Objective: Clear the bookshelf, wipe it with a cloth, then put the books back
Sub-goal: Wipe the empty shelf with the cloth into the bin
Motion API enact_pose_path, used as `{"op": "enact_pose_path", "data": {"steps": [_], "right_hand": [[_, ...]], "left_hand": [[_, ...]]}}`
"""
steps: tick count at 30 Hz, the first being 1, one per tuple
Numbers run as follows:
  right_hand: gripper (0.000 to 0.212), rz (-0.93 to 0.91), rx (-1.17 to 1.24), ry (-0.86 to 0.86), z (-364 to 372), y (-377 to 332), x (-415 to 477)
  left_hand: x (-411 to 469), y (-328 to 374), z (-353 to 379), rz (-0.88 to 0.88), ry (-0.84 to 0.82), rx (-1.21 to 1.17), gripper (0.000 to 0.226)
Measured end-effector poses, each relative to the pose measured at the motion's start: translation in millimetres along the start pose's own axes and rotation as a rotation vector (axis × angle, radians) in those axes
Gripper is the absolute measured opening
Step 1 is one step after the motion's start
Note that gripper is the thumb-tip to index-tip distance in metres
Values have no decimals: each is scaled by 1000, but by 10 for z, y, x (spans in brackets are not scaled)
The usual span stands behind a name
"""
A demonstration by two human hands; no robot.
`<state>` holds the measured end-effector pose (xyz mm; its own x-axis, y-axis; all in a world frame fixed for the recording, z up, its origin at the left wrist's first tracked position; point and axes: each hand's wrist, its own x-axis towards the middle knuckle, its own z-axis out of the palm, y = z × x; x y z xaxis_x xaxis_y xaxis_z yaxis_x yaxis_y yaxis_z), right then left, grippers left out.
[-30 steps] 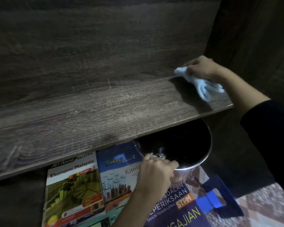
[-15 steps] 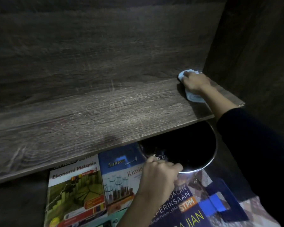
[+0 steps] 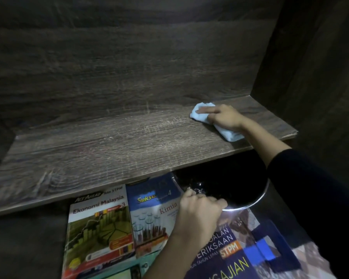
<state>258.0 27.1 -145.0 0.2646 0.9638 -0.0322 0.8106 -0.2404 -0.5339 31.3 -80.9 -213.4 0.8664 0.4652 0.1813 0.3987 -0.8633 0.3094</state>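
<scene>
The dark wooden shelf board (image 3: pixel 109 154) is bare of books. My right hand (image 3: pixel 224 116) presses a pale blue cloth (image 3: pixel 201 112) flat on the board's right part, fingers stretched over it, with the cloth's tail trailing under my wrist. Below the board, my left hand (image 3: pixel 197 216) grips the near rim of a metal bowl (image 3: pixel 256 200) with a dark inside. Books lie flat on the floor under the shelf: an Ekonomi Malaysia book (image 3: pixel 99 234), a Kimia book (image 3: pixel 151 212) and a dark blue STPM book (image 3: pixel 228 256).
The shelf's back panel (image 3: pixel 129 67) and right side wall (image 3: pixel 310 77) close in the space. A dark blue folder (image 3: pixel 274 246) lies on patterned fabric (image 3: pixel 310 256) at the lower right. The bowl sits partly under the board's front edge.
My right hand with the cloth has slid leftward along the board from its right end. My left hand has stayed on the bowl's rim.
</scene>
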Motion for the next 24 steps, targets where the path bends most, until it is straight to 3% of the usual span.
{"op": "enact_pose_path", "data": {"steps": [2,6,12,24], "right_hand": [[40,-38,16,-16,37,-28,-63],[43,-79,48,-55,81,-42,-195],[49,-157,211,-129,84,-38,-457],[51,-110,410,-259,-23,-1,-941]], "left_hand": [[15,21,-53,-28,-95,53,21],[77,34,-26,-80,-114,118,31],[148,49,43,-82,-103,110,27],[129,73,3,-76,-75,101,16]]}}
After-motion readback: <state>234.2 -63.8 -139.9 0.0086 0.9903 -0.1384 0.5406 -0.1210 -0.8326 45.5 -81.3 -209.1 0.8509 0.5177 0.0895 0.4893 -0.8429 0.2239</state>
